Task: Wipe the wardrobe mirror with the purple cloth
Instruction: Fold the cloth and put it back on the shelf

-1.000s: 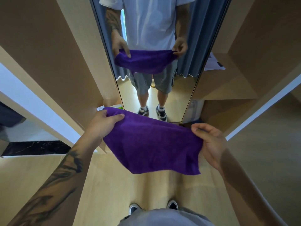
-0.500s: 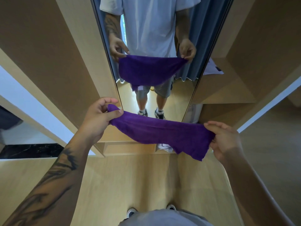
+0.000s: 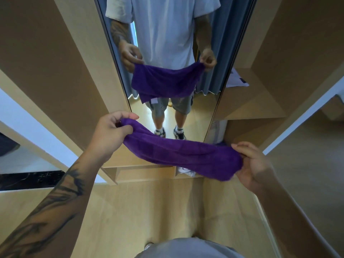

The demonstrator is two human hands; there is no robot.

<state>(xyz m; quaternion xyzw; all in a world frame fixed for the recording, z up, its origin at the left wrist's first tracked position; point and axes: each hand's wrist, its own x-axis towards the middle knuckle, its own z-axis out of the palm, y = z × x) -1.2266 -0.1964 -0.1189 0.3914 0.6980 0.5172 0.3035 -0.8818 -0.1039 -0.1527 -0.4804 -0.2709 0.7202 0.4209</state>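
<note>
Since a moment ago the purple cloth (image 3: pixel 182 155) has bunched into a thicker roll and both hands have shifted slightly apart. Nearest, the left hand (image 3: pixel 111 135) pinches one end between thumb and curled fingers, and the right hand (image 3: pixel 255 166) grips the other end, fingers wrapped over it. It sags between them above the wooden floor (image 3: pixel 149 211), short of the wardrobe mirror (image 3: pixel 201 101). Something white, perhaps paper, lies under the cloth's right part.

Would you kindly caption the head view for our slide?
Both hands, left and right, hold the purple cloth before the wardrobe mirror.
</note>
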